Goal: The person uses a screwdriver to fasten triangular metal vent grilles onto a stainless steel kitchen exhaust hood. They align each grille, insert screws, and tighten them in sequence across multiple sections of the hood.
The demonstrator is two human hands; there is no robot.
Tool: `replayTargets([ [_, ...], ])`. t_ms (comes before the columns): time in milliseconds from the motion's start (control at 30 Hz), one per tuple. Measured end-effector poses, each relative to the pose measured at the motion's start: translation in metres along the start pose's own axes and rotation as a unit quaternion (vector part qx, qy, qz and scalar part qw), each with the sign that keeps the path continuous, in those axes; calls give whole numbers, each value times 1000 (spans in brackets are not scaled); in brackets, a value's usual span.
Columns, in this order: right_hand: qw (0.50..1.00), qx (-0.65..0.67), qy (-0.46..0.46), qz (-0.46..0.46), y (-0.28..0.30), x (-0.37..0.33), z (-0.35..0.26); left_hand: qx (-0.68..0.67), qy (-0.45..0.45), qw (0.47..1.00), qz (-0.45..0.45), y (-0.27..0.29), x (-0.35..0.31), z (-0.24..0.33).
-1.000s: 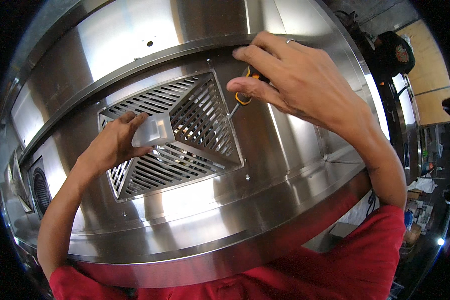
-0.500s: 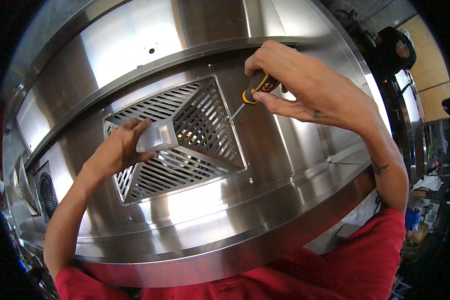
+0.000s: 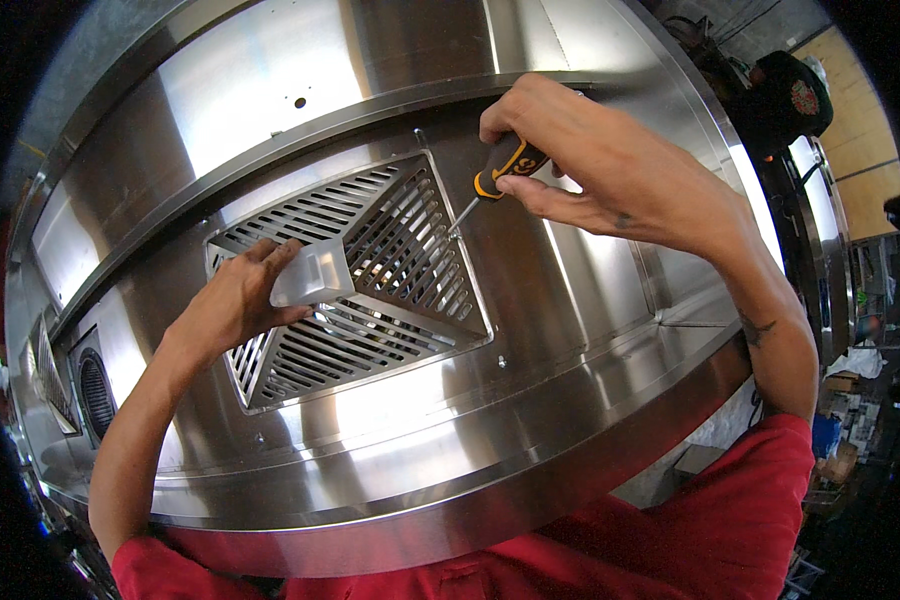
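A slotted, pyramid-shaped metal vent grille (image 3: 410, 325) lies on the brushed steel panel. My left hand (image 3: 232, 295) is closed round the pale, shiny raised block (image 3: 312, 275) at its middle, fingers over the far side and thumb on the near side. My right hand (image 3: 595, 165) grips a screwdriver (image 3: 500, 168) by its black and yellow handle. The shaft slants down to the left, and its tip is at the grille's right border. Whether a screw sits under the tip is too small to tell.
A stud (image 3: 502, 362) stands up from the panel near the grille's lower right corner. A raised steel lip (image 3: 450, 490) runs along my side. At the far left are a round dark vent (image 3: 95, 390) and another slotted grille (image 3: 50, 375). A dark cap (image 3: 790, 95) shows at upper right.
My right hand and the screwdriver have shifted slightly left and away from me; the tip has slid a little along the grille's right border. My left hand keeps its hold.
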State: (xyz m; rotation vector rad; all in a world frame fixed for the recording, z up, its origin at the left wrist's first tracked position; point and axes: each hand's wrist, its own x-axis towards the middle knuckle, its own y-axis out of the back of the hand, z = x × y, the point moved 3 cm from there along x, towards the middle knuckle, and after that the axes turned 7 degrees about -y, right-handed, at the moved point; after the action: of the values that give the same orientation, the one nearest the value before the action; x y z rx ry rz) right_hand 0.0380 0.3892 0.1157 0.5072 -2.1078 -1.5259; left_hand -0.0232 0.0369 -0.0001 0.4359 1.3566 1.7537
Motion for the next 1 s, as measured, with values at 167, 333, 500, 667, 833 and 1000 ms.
replayTargets([
  [167,1000,-15,11,-9,-3,1,-1,10,9,1000,-1,2,-1,2],
  [333,1000,-15,1,-18,-3,2,-2,-25,36,999,-16,2,0,1],
  [500,1000,-17,17,-12,-2,1,-2,-23,30,999,-11,0,0,-2],
  [667,999,-27,22,-15,-1,1,-2,-10,8,1000,4,-2,-2,-5],
  [833,999,-23,25,-10,0,1,-2,-17,10,1000,0,-3,-1,-6],
  [1000,999,-27,16,-11,1,-1,-3,-9,11,1000,7,-5,-1,-7],
])
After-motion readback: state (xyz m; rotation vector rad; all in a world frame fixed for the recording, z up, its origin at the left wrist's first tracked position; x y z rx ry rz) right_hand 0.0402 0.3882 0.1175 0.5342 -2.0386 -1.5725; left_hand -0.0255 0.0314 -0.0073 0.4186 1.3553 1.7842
